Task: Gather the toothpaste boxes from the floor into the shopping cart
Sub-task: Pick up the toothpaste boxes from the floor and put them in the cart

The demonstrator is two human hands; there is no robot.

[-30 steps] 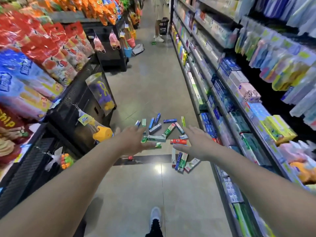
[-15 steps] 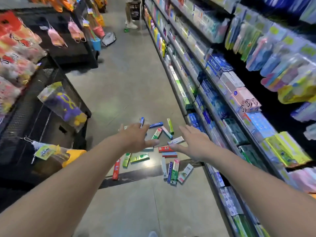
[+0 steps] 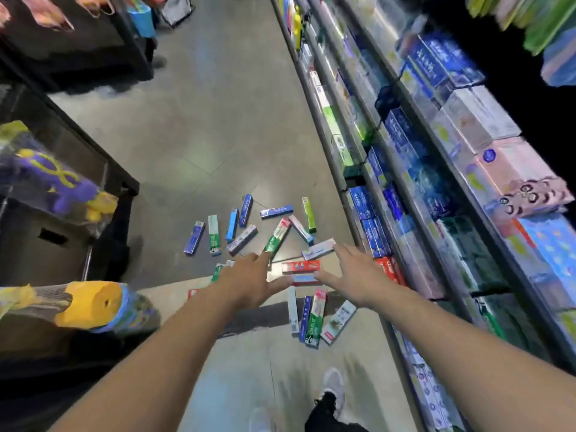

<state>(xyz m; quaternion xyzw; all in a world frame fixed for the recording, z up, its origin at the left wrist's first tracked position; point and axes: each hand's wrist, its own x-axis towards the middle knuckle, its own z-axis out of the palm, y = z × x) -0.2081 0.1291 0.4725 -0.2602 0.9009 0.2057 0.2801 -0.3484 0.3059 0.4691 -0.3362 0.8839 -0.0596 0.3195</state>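
Both hands are reaching out over toothpaste boxes scattered on the shop aisle floor.

The left hand (image 3: 249, 283) and the right hand (image 3: 353, 277) are hanging above the pile with fingers spread and palms down, gripping nothing. Between them a red toothpaste box (image 3: 300, 267) is lying flat on the grey floor (image 3: 218, 120). Beyond it, blue, green and white toothpaste boxes (image 3: 246, 226) are lying at many angles, and four more boxes (image 3: 313, 319) are lying side by side nearer the person's white shoe (image 3: 333, 385). Stocked shelves (image 3: 436, 182) are running along the right of the aisle; a black display rack (image 3: 103, 169) is standing on the left.
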